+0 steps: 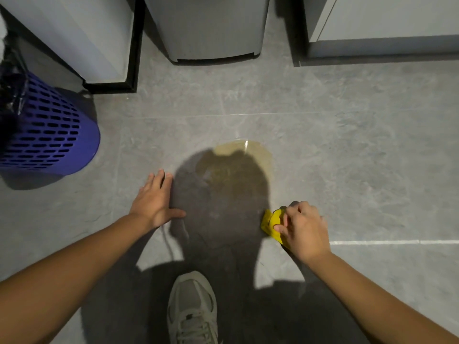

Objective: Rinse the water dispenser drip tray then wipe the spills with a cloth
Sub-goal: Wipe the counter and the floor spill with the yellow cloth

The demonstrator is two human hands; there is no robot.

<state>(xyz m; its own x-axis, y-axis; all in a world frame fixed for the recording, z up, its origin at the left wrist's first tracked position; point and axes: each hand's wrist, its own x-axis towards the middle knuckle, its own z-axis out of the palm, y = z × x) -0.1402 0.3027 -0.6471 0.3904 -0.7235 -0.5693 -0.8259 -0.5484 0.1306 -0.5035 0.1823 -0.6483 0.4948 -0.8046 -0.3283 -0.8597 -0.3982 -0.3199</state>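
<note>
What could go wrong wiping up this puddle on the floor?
The yellow cloth is bunched small in your right hand, so it may smear the puddle wider rather than soak it up. Your shoe points toward it; stepping forward, you could slip.

Dim, grey-toned scene. Light comes from behind and above person: hard dark shadow [218,207] of head and arms falls forward across floor [347,170]. Small white glint on far edge of puddle [258,152]. Wide-angle bending: cabinets [74,33] lean outward at top corners. Blue basket [54,135] slightly soft.
</note>
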